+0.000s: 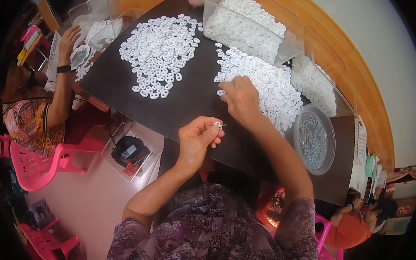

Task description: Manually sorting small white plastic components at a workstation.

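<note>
My left hand (198,136) is closed in front of me near the table's front edge, pinching a small white plastic piece (218,125). A thin metal screw (224,125) seems to stick out of that piece. Further off and to the right, my right hand (241,101) reaches to the near left edge of a loose pile of white plastic pieces (270,86). Its fingertips close around a single white oval piece (221,92) on the dark table (171,117). At the left lies a second heap of white oval two-holed pieces (160,49).
A clear bin (245,27) full of white pieces stands at the back, with another filled container (314,83) to its right. A round tub of screws (314,139) sits at the right. Another person's hand (70,38) is at the left, near a pink chair (44,164).
</note>
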Demonstrator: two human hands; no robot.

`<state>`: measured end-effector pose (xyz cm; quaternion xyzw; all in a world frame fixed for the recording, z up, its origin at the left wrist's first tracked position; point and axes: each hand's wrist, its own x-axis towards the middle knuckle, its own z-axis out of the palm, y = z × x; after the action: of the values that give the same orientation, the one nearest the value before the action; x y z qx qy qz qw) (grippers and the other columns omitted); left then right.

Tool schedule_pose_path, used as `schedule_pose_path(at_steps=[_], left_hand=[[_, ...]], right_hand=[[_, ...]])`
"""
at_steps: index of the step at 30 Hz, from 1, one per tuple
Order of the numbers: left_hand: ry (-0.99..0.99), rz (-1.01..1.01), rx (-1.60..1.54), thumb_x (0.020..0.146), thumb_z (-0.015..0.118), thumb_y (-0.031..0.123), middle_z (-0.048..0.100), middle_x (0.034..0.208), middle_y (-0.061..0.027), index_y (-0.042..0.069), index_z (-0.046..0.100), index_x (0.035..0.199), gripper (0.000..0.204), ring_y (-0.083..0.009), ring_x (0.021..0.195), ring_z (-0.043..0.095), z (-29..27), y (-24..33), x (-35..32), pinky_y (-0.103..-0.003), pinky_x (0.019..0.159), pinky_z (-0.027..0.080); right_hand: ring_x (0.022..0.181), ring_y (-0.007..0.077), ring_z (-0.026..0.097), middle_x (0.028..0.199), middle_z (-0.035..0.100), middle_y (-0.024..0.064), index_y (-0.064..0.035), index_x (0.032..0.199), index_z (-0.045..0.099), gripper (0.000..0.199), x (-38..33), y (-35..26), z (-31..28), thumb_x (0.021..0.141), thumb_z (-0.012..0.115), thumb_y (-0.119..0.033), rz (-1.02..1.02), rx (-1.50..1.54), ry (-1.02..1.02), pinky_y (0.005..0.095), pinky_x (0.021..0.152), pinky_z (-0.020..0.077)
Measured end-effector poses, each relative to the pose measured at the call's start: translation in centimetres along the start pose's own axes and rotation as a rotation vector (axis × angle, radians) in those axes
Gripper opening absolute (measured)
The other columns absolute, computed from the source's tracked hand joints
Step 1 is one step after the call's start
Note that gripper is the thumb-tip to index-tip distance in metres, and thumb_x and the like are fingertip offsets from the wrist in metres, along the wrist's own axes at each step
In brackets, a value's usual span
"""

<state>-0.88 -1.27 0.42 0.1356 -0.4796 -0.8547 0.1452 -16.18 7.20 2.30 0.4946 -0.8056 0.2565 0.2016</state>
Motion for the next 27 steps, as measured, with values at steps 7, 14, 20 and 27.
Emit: schedule_pose_path(at_steps=[7, 14, 20, 27], left_hand=[[-0.017, 0.002, -0.020, 0.088, 0.059, 0.008, 0.064, 0.078, -0.0078, -0.004, 0.062, 0.097, 0.015, -0.0085, 0.061, 0.056, -0.2, -0.2, -0.1, -0.020, 0.056, 0.045], [0.006, -0.009, -0.016, 0.089, 0.059, 0.008, 0.064, 0.077, -0.0074, -0.004, 0.061, 0.100, 0.016, -0.0082, 0.061, 0.055, 0.1, 0.3, 0.0, -0.020, 0.055, 0.044], [0.031, 0.059, 0.042, 0.089, 0.058, 0.006, 0.063, 0.078, -0.0072, -0.004, 0.060, 0.105, 0.020, -0.0074, 0.061, 0.055, 0.7, 0.7, -0.1, -0.019, 0.054, 0.043], [0.051, 0.049, 0.119, 0.088, 0.058, 0.006, 0.064, 0.078, -0.0071, -0.004, 0.060, 0.101, 0.016, -0.0070, 0.060, 0.056, 1.5, 1.0, -0.8, -0.018, 0.052, 0.043]], right_hand=[[0.076, 0.0291, 0.051, 0.076, 0.053, 0.0113, -0.0053, 0.076, 0.062, 0.007, -1.0, 0.5, 0.5, 0.070, 0.062, -0.001, -0.058, -0.036, -0.091, 0.0385, 0.064, 0.0421], [0.072, 0.0131, 0.058, 0.080, 0.065, 0.0064, -0.0012, 0.099, 0.066, 0.018, -2.7, -1.0, -2.8, 0.082, 0.061, -0.005, 0.639, 0.839, -0.182, 0.0232, 0.064, 0.0434], [0.067, 0.0057, 0.054, 0.076, 0.064, 0.0023, -0.0008, 0.096, 0.067, 0.015, -4.0, -2.6, -4.7, 0.083, 0.061, -0.006, 0.760, 1.033, -0.179, 0.0195, 0.058, 0.0416], [0.064, 0.0052, 0.054, 0.075, 0.064, 0.0027, -0.0011, 0.096, 0.067, 0.016, -4.9, -3.1, -4.7, 0.082, 0.064, -0.009, 0.772, 1.142, -0.110, 0.0187, 0.055, 0.0392]])
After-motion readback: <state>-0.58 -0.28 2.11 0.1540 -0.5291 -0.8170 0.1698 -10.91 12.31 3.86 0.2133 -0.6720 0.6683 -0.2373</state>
